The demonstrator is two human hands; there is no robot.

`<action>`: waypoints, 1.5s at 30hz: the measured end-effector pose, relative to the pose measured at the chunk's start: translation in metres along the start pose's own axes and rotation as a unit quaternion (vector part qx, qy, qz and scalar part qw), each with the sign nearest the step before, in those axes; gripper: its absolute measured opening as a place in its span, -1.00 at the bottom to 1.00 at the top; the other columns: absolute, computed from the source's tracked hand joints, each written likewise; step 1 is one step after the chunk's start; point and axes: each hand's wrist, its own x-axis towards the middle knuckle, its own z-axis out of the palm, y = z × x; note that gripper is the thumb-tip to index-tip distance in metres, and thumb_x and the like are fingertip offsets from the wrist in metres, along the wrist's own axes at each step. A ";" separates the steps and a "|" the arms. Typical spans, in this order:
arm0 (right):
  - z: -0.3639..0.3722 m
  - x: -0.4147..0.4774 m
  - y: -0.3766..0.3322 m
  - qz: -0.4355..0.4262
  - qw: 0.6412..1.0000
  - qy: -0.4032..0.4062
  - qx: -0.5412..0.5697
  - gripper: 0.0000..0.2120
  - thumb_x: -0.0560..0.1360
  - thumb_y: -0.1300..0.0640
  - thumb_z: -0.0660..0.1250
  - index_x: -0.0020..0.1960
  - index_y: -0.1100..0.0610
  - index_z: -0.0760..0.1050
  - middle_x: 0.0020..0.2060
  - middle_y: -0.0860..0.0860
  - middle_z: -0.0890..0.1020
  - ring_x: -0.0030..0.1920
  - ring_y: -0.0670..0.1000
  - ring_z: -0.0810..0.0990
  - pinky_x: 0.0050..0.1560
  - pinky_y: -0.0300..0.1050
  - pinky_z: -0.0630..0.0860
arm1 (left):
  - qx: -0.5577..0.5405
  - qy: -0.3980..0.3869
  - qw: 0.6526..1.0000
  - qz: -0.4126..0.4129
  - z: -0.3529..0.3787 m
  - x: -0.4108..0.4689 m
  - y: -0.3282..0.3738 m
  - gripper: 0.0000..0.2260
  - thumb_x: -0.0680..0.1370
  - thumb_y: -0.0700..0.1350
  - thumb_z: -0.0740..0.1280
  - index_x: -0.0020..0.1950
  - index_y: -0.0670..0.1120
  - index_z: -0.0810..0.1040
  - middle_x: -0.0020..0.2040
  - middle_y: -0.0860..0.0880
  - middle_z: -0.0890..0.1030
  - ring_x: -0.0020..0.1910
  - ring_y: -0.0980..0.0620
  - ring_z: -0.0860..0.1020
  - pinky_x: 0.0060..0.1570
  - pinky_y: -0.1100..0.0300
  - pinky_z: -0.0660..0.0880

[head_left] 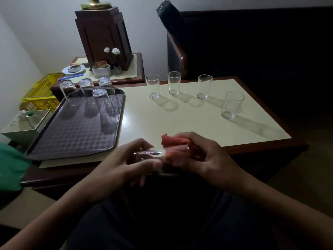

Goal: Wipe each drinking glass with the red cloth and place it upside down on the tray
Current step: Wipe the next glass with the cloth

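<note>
Left hand (124,164), right hand (209,159) around glass (149,152)

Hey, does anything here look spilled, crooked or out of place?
Only small droplets on the table, right beside the tray, look spilled. Nothing else stands out.
</note>
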 end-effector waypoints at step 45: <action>-0.004 0.007 0.000 0.239 0.939 -0.027 0.245 -0.41 0.58 -0.34 0.15 0.13 0.05 0.77 0.12 0.09 0.77 0.11 0.06 0.73 0.22 0.09 0.63 | -0.033 0.021 0.999 -0.024 0.010 0.008 -0.011 -0.42 0.48 0.28 0.40 0.01 -0.27 0.50 -0.45 -0.22 0.50 -0.53 -0.04 0.36 -0.49 0.20 0.28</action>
